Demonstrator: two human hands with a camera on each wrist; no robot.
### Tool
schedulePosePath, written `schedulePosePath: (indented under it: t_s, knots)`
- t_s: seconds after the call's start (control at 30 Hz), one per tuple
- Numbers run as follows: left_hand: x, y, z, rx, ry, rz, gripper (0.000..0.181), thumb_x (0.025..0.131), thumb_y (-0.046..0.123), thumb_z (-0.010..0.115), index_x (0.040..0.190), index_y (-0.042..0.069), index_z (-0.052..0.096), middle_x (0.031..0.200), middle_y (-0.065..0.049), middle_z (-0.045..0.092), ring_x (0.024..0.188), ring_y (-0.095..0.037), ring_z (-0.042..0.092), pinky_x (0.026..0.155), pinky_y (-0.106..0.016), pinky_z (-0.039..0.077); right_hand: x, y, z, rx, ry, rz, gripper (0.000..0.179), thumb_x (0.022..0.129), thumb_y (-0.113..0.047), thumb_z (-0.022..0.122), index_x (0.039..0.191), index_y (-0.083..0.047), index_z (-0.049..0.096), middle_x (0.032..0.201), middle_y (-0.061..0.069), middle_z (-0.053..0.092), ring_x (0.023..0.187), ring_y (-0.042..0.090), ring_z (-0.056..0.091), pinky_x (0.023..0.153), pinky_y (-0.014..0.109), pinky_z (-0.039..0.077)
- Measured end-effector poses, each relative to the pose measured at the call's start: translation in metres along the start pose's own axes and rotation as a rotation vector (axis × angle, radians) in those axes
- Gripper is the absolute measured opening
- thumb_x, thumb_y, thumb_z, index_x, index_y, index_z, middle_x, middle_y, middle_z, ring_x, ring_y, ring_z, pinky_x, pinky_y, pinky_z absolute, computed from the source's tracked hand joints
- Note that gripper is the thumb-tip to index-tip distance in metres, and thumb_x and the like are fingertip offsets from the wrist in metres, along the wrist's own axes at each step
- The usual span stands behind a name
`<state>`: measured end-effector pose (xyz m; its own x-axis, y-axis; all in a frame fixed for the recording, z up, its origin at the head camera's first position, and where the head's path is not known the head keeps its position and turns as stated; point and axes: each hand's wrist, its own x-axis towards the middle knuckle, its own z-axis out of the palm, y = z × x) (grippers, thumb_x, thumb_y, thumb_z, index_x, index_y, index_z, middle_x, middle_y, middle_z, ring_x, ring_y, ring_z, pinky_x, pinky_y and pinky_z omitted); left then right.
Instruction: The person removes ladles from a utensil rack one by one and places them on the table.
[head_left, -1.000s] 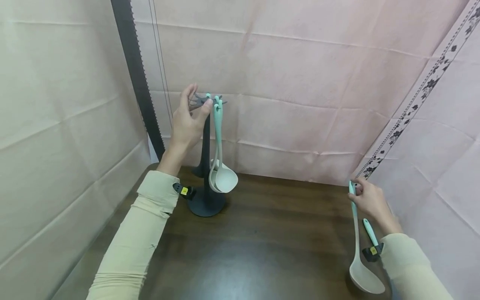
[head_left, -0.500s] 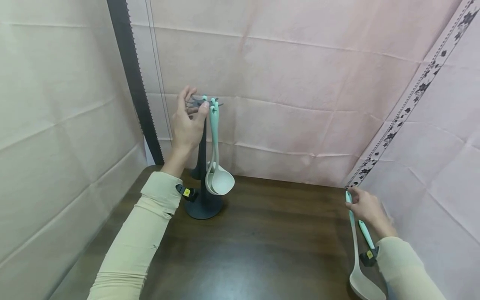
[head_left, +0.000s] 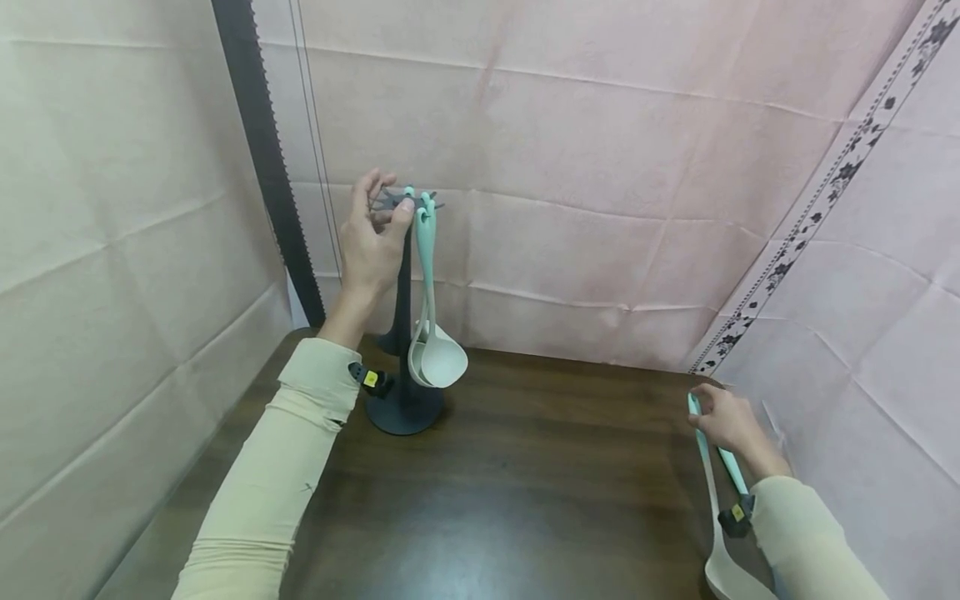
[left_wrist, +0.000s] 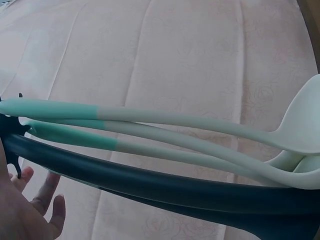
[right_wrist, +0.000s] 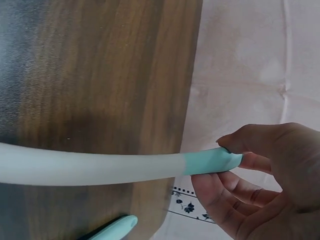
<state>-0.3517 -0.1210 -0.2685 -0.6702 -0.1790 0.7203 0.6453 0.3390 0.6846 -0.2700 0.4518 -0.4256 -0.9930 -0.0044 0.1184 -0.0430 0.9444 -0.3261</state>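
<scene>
A dark utensil stand with a round base and a hooked top stands left of the middle in the head view. My left hand holds the top of it, thumb near the hooks and fingers curled on the far side. Several utensils with mint handles hang there, among them a pale ladle. In the left wrist view their handles run beside the dark post. At the right my right hand pinches the mint handle end of another ladle. Its bowl points toward me and is partly cut off by the frame.
Just right of the held ladle lies another mint-handled utensil, partly hidden by the right wrist. The brown wooden table has cloth screens behind it and at both sides.
My right hand has moved down in the head view, toward me, bringing the ladle with it. The left hand stays at the stand's top; the view has shifted slightly.
</scene>
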Motion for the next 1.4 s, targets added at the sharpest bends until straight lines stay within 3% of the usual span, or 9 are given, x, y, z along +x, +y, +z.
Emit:
schedulePosePath:
  t_s: [0.43,0.83,1.1,1.4]
  knots:
    - [0.000,0.000,-0.001,0.016,-0.002,0.021,0.073,0.095,0.060,0.056,0.157,0.024,0.044,0.155,0.012,0.055,0.108,-0.020,0.071,0.103,-0.048,0.048,-0.002,0.009,0.014,0.010,-0.116,0.045,0.051,0.092,-0.012,0.074,0.134,0.011,0.057,0.105,0.028,0.071,0.097,0.044,0.068,0.074,0.054,0.055]
    - [0.001,-0.002,0.000,0.017,0.005,0.026,0.071,0.094,0.059,0.057,0.155,0.023,0.046,0.153,0.010,0.056,0.109,-0.016,0.070,0.100,-0.044,0.049,-0.005,0.026,0.030,0.015,-0.180,0.083,0.050,0.092,-0.010,0.073,0.133,0.013,0.057,0.104,0.029,0.071,0.090,0.037,0.069,0.070,0.046,0.057]
    - [0.000,-0.002,0.000,0.018,0.010,0.029,0.073,0.094,0.059,0.057,0.154,0.019,0.047,0.154,0.016,0.055,0.108,-0.017,0.070,0.097,-0.041,0.048,-0.009,0.030,0.036,-0.015,-0.248,0.101,0.052,0.090,-0.013,0.074,0.132,0.013,0.058,0.112,0.034,0.068,0.099,0.045,0.066,0.078,0.055,0.056]
    - [0.001,-0.004,0.001,0.011,0.017,0.040,0.072,0.094,0.058,0.057,0.153,0.018,0.048,0.154,0.013,0.055,0.107,-0.018,0.071,0.099,-0.044,0.049,-0.012,0.038,0.040,-0.043,-0.258,0.098,0.057,0.088,-0.014,0.076,0.134,0.014,0.057,0.124,0.042,0.062,0.107,0.054,0.064,0.085,0.061,0.054]
